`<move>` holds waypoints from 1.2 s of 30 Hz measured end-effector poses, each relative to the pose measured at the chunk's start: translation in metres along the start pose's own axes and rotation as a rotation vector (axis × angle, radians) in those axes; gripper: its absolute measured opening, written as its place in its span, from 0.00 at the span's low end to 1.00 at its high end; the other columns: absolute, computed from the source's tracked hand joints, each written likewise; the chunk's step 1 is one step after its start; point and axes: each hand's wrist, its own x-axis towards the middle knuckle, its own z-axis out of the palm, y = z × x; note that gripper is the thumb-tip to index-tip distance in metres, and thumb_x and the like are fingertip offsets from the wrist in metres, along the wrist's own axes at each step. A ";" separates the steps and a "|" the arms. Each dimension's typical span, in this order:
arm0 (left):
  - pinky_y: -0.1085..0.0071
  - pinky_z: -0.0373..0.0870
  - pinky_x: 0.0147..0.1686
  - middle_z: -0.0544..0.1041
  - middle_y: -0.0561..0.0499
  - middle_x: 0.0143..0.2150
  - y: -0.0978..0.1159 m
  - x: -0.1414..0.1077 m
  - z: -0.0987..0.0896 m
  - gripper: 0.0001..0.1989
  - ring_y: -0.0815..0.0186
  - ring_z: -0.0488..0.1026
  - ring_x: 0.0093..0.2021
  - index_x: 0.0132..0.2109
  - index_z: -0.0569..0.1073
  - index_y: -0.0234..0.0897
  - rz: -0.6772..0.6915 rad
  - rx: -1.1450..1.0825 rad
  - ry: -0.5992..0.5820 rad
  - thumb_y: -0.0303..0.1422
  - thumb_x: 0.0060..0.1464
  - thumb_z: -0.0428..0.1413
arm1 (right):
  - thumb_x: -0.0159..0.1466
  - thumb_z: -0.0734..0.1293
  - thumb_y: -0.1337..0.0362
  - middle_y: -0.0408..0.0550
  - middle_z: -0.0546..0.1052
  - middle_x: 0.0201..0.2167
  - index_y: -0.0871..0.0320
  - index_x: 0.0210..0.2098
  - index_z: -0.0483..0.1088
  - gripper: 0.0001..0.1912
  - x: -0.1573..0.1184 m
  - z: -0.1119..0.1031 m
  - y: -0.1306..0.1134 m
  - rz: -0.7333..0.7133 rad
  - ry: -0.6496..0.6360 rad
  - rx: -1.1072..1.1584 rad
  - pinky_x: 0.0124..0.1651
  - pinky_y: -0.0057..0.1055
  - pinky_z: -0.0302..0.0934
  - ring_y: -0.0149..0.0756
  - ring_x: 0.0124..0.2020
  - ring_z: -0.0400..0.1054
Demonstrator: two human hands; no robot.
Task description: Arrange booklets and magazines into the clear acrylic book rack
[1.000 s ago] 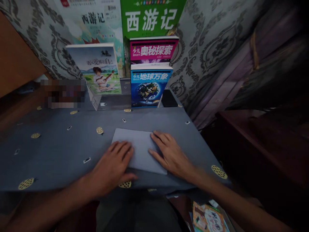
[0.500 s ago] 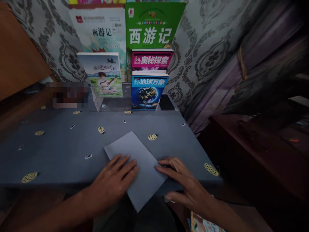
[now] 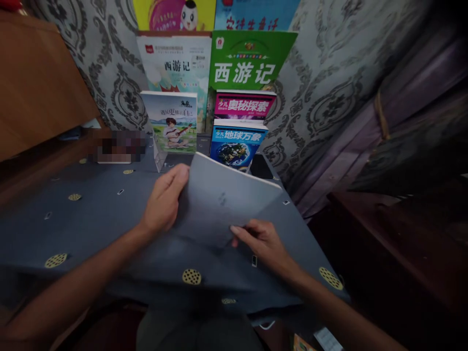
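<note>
The left hand (image 3: 164,197) curls closed around the edge of a thin grey booklet (image 3: 223,202), which is held tilted above the grey cloth-covered tabletop (image 3: 62,229), while the right hand (image 3: 261,243) pinches its near edge between partly closed fingers

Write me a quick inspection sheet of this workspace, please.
Surface: grey-blue tablecloth with yellow dotted prints.
Job's things: grey booklet, tilted up above the cloth.
Clutter: dark flat slab beside a blue Earth book; guitar-player book in a clear stand.
Hands: left hand grips the booklet's edge; right hand has its fingers at the lower edge.
Cables: nothing seen.
Surroundings: patterned wallpaper, draped curtain, wooden panel.
</note>
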 end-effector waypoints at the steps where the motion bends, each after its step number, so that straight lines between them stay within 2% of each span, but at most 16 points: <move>1: 0.75 0.66 0.29 0.72 0.55 0.28 -0.008 0.010 0.001 0.15 0.69 0.68 0.29 0.34 0.70 0.38 -0.058 -0.079 0.029 0.45 0.62 0.55 | 0.64 0.67 0.44 0.43 0.73 0.18 0.56 0.22 0.73 0.24 0.005 -0.001 -0.002 0.014 -0.003 0.048 0.29 0.28 0.62 0.31 0.22 0.66; 4: 0.76 0.65 0.26 0.72 0.56 0.28 -0.039 0.031 0.000 0.11 0.70 0.69 0.27 0.40 0.70 0.39 -0.262 -0.158 0.052 0.40 0.54 0.60 | 0.61 0.69 0.43 0.39 0.69 0.14 0.56 0.23 0.69 0.23 0.018 -0.006 0.001 0.113 -0.038 0.187 0.27 0.27 0.59 0.29 0.19 0.63; 6: 0.77 0.62 0.23 0.70 0.57 0.26 -0.063 0.037 -0.006 0.11 0.70 0.67 0.24 0.41 0.69 0.39 -0.355 -0.098 0.065 0.36 0.52 0.59 | 0.57 0.71 0.42 0.36 0.66 0.12 0.56 0.24 0.67 0.23 0.025 -0.010 0.008 0.211 -0.066 0.238 0.23 0.26 0.55 0.26 0.15 0.59; 8: 0.77 0.63 0.23 0.70 0.57 0.27 -0.085 0.040 -0.015 0.10 0.69 0.69 0.26 0.42 0.68 0.39 -0.385 0.009 0.059 0.33 0.52 0.56 | 0.53 0.72 0.41 0.34 0.65 0.11 0.55 0.24 0.65 0.24 0.030 -0.011 0.018 0.309 -0.101 0.251 0.19 0.25 0.51 0.25 0.13 0.56; 11: 0.73 0.70 0.29 0.73 0.52 0.34 -0.106 0.042 -0.030 0.07 0.65 0.73 0.35 0.41 0.68 0.39 -0.306 0.272 -0.024 0.31 0.52 0.54 | 0.52 0.72 0.42 0.34 0.65 0.10 0.53 0.24 0.62 0.24 0.036 -0.012 0.028 0.407 -0.154 0.249 0.16 0.25 0.52 0.26 0.11 0.56; 14: 0.64 0.74 0.41 0.75 0.48 0.42 -0.112 0.040 -0.038 0.06 0.61 0.73 0.43 0.42 0.70 0.39 -0.077 0.613 -0.168 0.31 0.57 0.52 | 0.56 0.70 0.45 0.35 0.67 0.10 0.53 0.24 0.61 0.22 0.040 -0.015 0.030 0.468 -0.210 0.207 0.17 0.25 0.56 0.28 0.12 0.59; 16: 0.59 0.72 0.50 0.76 0.46 0.47 -0.110 0.036 -0.038 0.08 0.58 0.73 0.48 0.46 0.70 0.39 0.079 0.821 -0.285 0.32 0.61 0.50 | 0.60 0.69 0.48 0.37 0.68 0.12 0.54 0.23 0.61 0.20 0.042 -0.021 0.027 0.481 -0.249 0.046 0.18 0.26 0.56 0.29 0.12 0.61; 18: 0.56 0.69 0.54 0.76 0.44 0.49 -0.107 0.029 -0.035 0.10 0.56 0.72 0.51 0.49 0.70 0.38 0.164 0.999 -0.386 0.33 0.64 0.48 | 0.63 0.68 0.53 0.40 0.70 0.14 0.55 0.21 0.62 0.19 0.045 -0.026 0.022 0.394 -0.185 -0.275 0.21 0.26 0.56 0.31 0.16 0.65; 20: 0.55 0.69 0.53 0.76 0.42 0.51 -0.106 0.023 -0.033 0.11 0.54 0.71 0.52 0.51 0.70 0.37 0.199 1.132 -0.445 0.34 0.66 0.47 | 0.65 0.68 0.58 0.44 0.73 0.17 0.55 0.22 0.67 0.17 0.050 -0.026 0.016 0.224 -0.051 -0.586 0.27 0.28 0.58 0.36 0.23 0.72; 22: 0.55 0.69 0.52 0.76 0.41 0.53 -0.107 0.019 -0.031 0.12 0.53 0.72 0.52 0.52 0.69 0.36 0.227 1.204 -0.465 0.34 0.67 0.46 | 0.68 0.65 0.61 0.48 0.79 0.26 0.56 0.29 0.74 0.12 0.056 -0.015 0.011 0.025 0.015 -0.716 0.36 0.32 0.64 0.42 0.34 0.77; 24: 0.55 0.69 0.51 0.76 0.40 0.54 -0.108 0.017 -0.031 0.13 0.53 0.72 0.53 0.53 0.69 0.36 0.252 1.220 -0.468 0.32 0.67 0.45 | 0.71 0.60 0.64 0.53 0.82 0.43 0.56 0.43 0.76 0.12 0.065 0.005 0.007 -0.172 -0.059 -0.692 0.50 0.38 0.68 0.44 0.47 0.76; 26: 0.55 0.69 0.51 0.76 0.40 0.54 -0.110 0.016 -0.032 0.14 0.53 0.72 0.53 0.55 0.68 0.36 0.262 1.209 -0.460 0.30 0.66 0.45 | 0.72 0.58 0.65 0.59 0.76 0.58 0.61 0.57 0.71 0.18 0.075 0.028 0.006 -0.314 -0.175 -0.681 0.64 0.42 0.62 0.45 0.61 0.69; 28: 0.55 0.69 0.51 0.76 0.40 0.53 -0.110 0.017 -0.032 0.15 0.53 0.72 0.54 0.55 0.68 0.36 0.251 1.201 -0.449 0.28 0.65 0.45 | 0.72 0.59 0.63 0.64 0.65 0.67 0.68 0.66 0.62 0.25 0.084 0.044 0.009 -0.345 -0.261 -0.704 0.71 0.45 0.54 0.47 0.70 0.58; 30: 0.54 0.69 0.51 0.76 0.39 0.53 -0.110 0.017 -0.031 0.14 0.52 0.72 0.54 0.56 0.68 0.35 0.224 1.206 -0.443 0.29 0.66 0.45 | 0.72 0.59 0.61 0.67 0.60 0.70 0.72 0.69 0.57 0.30 0.092 0.048 0.018 -0.313 -0.299 -0.733 0.73 0.48 0.50 0.49 0.73 0.52; 32: 0.53 0.68 0.52 0.76 0.38 0.54 -0.110 0.018 -0.030 0.14 0.51 0.72 0.54 0.56 0.68 0.33 0.201 1.212 -0.446 0.31 0.66 0.47 | 0.72 0.58 0.58 0.66 0.60 0.70 0.70 0.69 0.57 0.30 0.097 0.038 0.030 -0.272 -0.284 -0.753 0.73 0.50 0.49 0.49 0.73 0.50; 36: 0.55 0.67 0.53 0.76 0.38 0.54 -0.109 0.018 -0.031 0.14 0.51 0.71 0.56 0.56 0.67 0.33 0.194 1.196 -0.456 0.32 0.67 0.48 | 0.73 0.55 0.57 0.65 0.63 0.69 0.68 0.68 0.60 0.29 0.096 0.003 0.053 -0.186 -0.167 -0.810 0.73 0.52 0.49 0.49 0.72 0.53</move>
